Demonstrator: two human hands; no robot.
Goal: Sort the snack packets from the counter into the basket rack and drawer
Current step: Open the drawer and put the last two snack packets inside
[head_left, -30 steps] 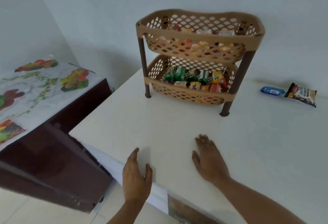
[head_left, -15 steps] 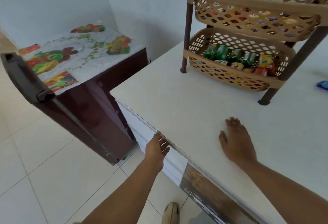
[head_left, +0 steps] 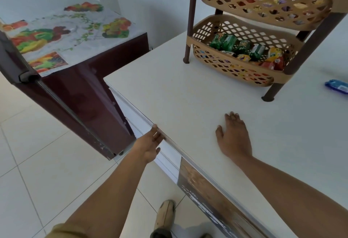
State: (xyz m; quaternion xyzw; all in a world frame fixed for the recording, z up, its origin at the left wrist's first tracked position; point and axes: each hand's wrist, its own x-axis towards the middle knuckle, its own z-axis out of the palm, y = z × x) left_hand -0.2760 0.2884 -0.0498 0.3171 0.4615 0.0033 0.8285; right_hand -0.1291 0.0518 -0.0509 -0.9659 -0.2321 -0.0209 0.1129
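Right hand point(head_left: 233, 137) lies flat and empty on the white bench point(head_left: 188, 96), seemingly bracing, while the left hand point(head_left: 151, 144), fingers nearly straight, touches the white drawer point(head_left: 167, 154) lip, likely to pull; a blue snack packet point(head_left: 337, 86) lies near the tan lattice basket rack point(head_left: 231, 69).

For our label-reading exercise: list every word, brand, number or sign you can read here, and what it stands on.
Nothing can be read for certain.
Green snack packets in the lower basket: print too blurred.
Blue packet on the counter: white label too blurred.
Dark panel below the counter edge: pale marks, smeared, unreadable.
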